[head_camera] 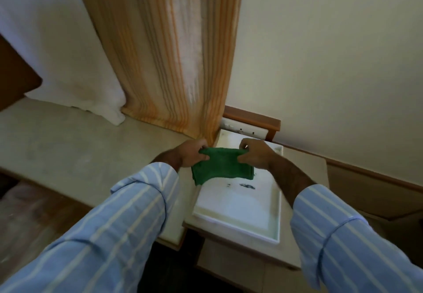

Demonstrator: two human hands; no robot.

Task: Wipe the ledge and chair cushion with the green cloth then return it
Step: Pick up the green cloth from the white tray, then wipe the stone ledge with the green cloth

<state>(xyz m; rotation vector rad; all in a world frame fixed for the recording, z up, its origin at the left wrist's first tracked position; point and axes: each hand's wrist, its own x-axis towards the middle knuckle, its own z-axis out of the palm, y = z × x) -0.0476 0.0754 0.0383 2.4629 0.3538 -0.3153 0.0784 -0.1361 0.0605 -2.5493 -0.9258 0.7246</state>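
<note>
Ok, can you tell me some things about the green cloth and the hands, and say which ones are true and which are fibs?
1. Both hands hold the green cloth. True: the left hand and the right hand each pinch a top corner.
2. The cloth is spread flat on the ledge. False: it is folded and held up above the white tray.
3. The tray is full of water. False: only a few small dark specks show in it.
4. A striped curtain hangs behind the hands. True.
5. The sleeves are plain red. False: they are light blue with white stripes.
</note>
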